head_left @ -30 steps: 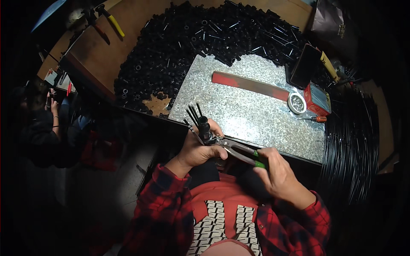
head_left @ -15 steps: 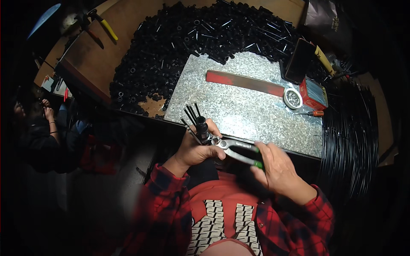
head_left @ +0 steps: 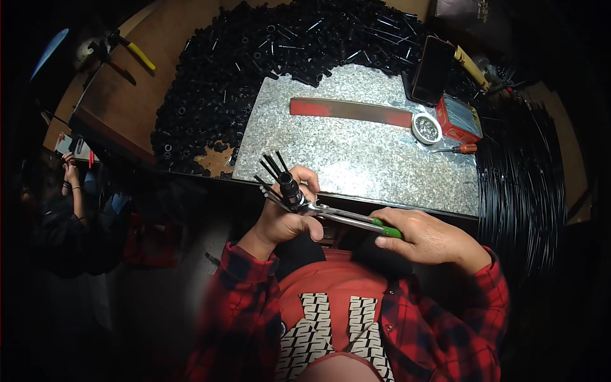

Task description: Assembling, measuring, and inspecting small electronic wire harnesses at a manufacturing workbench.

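My left hand [head_left: 283, 219] is closed around a black tubular part [head_left: 289, 188]. Several thin black rods [head_left: 273, 167] fan out beside the tube, above my fingers. In my right hand [head_left: 429, 235] is a pair of pliers [head_left: 347, 218] with green grips, its handles pressed close together. The pliers reach left across to the base of the tubular part, and their jaws touch it or lie right against it. My left fingers and the part hide the jaw tips. Both hands are just off the near edge of a speckled grey slab [head_left: 369, 159].
On the slab lie a flat red-brown bar [head_left: 350, 111] and a white bowl of small metal pieces [head_left: 426, 129]. Nearby are a red box [head_left: 459, 120], an orange-handled screwdriver [head_left: 463, 149], a dark phone-like slab [head_left: 434, 69], heaped black parts [head_left: 216, 83] and long black rods [head_left: 519, 191]. Another person's hand [head_left: 71, 173] shows far left.
The pliers' handles have come together from spread apart, and my right fingers have closed round them. My left hand and the tubular part sit slightly further left in the picture; the whole view has shifted.
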The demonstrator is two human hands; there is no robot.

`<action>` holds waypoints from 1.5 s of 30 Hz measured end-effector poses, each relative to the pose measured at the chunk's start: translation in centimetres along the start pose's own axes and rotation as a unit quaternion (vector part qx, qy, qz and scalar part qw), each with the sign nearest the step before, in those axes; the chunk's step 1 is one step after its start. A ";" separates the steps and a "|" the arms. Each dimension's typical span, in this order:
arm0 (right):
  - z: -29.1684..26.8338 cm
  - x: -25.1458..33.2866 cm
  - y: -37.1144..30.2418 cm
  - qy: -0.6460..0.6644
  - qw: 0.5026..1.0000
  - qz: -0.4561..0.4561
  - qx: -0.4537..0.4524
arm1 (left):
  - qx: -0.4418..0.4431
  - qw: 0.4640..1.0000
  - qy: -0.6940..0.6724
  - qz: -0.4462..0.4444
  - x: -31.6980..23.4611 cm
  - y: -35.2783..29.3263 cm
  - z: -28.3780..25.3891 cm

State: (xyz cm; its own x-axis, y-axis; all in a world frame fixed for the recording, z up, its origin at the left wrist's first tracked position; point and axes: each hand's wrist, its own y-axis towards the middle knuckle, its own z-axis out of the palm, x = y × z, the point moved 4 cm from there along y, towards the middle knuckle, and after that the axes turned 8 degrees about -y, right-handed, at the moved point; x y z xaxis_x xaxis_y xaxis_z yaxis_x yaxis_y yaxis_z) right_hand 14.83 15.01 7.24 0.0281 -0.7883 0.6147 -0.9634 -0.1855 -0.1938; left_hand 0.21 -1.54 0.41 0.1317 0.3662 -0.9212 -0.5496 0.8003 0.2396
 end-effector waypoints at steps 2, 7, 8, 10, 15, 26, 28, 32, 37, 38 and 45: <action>0.6 -0.3 0.4 -0.004 1.000 0.020 0.015 | -0.007 0.999 -0.003 0.036 0.4 -0.2 -0.3; 2.2 -0.6 0.6 0.013 0.998 0.056 0.016 | -0.035 0.998 -0.001 0.045 0.3 -0.1 0.1; 2.4 -0.6 0.6 0.014 0.998 0.053 0.000 | -0.038 0.998 -0.007 0.040 0.1 -0.1 0.2; 2.8 -0.9 0.7 0.016 0.998 0.051 -0.016 | -0.029 0.999 -0.013 0.038 -0.1 -0.1 0.2; 2.4 -1.2 0.1 -0.059 0.995 0.010 -0.083 | -0.001 0.999 -0.021 0.027 -0.6 0.0 -0.1; -1.3 1.8 -2.1 -0.358 0.908 -0.028 -0.218 | 0.035 0.995 -0.071 -0.054 -0.6 0.1 1.1; -1.5 1.8 -2.3 -0.378 0.906 -0.012 -0.187 | 0.047 0.994 -0.060 -0.074 -0.1 0.1 0.9; -1.5 1.7 -2.3 -0.399 0.899 -0.007 -0.178 | 0.042 0.996 -0.047 -0.062 -0.3 0.4 1.3; -0.7 1.2 -1.8 -0.376 0.918 0.016 -0.129 | 0.077 0.994 0.065 -0.049 -0.6 0.4 1.4; -0.6 1.0 -1.8 -0.374 0.918 0.016 -0.130 | 0.070 0.995 0.041 -0.060 -0.2 0.3 1.2; 0.6 0.2 -0.4 -0.160 0.981 -0.006 -0.113 | -0.033 0.991 -0.130 0.013 -0.8 0.4 0.9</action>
State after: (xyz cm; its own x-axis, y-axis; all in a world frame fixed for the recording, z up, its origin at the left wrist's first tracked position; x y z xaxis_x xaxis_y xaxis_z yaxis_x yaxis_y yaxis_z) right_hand 15.40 14.57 6.94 0.0864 -0.9373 0.3377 -0.9960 -0.0888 0.0081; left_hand 0.61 -1.09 1.48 0.3208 0.5035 -0.8022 -0.6078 0.7590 0.2333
